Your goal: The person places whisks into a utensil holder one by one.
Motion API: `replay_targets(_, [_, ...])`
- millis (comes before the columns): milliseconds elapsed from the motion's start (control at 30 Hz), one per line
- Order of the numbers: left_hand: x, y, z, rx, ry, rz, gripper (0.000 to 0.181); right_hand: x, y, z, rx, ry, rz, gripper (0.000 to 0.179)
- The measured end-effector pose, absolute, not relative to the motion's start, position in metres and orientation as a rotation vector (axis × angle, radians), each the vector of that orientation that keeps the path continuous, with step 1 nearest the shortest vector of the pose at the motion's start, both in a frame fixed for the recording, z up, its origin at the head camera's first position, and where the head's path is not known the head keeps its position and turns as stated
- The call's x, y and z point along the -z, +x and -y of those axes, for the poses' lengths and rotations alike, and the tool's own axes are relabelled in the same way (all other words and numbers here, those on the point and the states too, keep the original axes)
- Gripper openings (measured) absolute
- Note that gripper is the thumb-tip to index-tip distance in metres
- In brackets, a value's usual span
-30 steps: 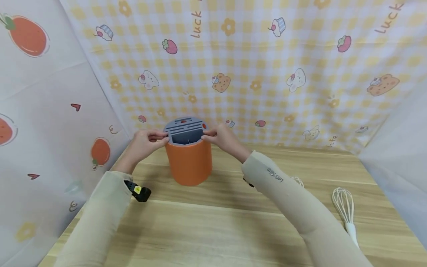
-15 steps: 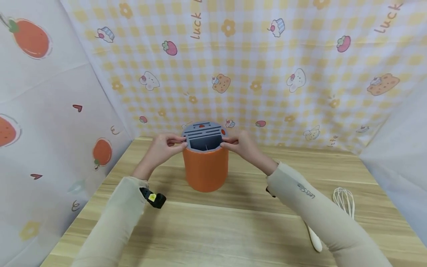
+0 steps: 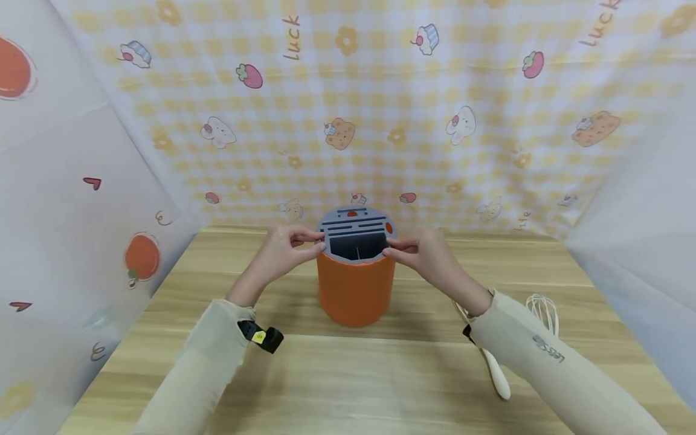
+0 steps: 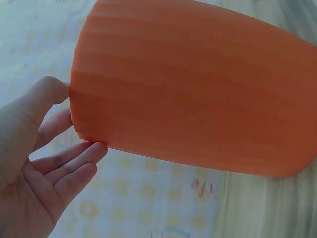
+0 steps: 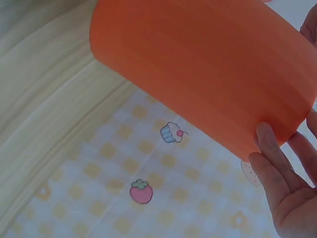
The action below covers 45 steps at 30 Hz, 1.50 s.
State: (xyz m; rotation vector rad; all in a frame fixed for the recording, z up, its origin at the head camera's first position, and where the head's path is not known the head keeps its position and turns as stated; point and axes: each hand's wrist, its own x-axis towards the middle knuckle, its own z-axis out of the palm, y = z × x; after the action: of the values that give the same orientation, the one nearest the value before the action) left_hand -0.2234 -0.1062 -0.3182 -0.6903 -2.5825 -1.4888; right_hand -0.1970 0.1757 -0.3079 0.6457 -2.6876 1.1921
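An orange utensil holder (image 3: 356,293) with a grey slotted top (image 3: 348,226) stands upright near the back of the table. In the head view my left hand (image 3: 285,251) pinches the rim on its left side, and my right hand (image 3: 426,257) pinches it on the right. The left wrist view has my left thumb at the rim and other fingertips against the wall of the holder (image 4: 198,89). From the right wrist, several of my right fingers (image 5: 267,139) lie on the holder's side near the rim. Whether its base touches the table cannot be told.
To the right lie a white wire whisk (image 3: 542,311), partly behind the right sleeve, and a white-handled utensil (image 3: 497,374) half hidden by the right wrist. A checked cloth (image 3: 380,121) hangs behind the wooden table (image 3: 348,374), with a white curtain (image 3: 98,241) on the left.
Both hands have moved right with the utensil holder, and it now stands nearer the middle and slightly closer. The view has also turned a little to the right. The grips look unchanged.
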Motion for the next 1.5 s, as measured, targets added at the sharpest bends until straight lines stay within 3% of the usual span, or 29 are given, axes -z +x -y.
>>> replay_targets(500, [0.324, -0.198, 0.056, 1.431, -0.891, 2.569, 0.021, 0.319, -0.138, -0.225, -0.977, 0.571, 2.599, 0.026])
replay_targets(933, [0.325, -0.178, 0.047, 1.338, -0.985, 2.513, 0.018, 0.317, -0.109, -0.236, -1.084, 0.457, 2.662, 0.028])
replay_targets(1167, [0.328, -0.172, 0.050, 1.335, -1.011, 2.476, 0.019, 0.318, -0.105, -0.250, -1.341, 0.474, 2.639, 0.027])
replay_targets(1300, [0.330, -0.171, 0.049, 1.336, -1.030, 2.448, 0.018, 0.324, -0.110, -0.272, -1.268, 0.356, 2.637, 0.023])
replay_targets(1500, [0.334, -0.172, 0.049, 1.310, -1.042, 2.431, 0.018, 0.351, -0.124, -0.320, -1.390, 0.186, 2.764, 0.034])
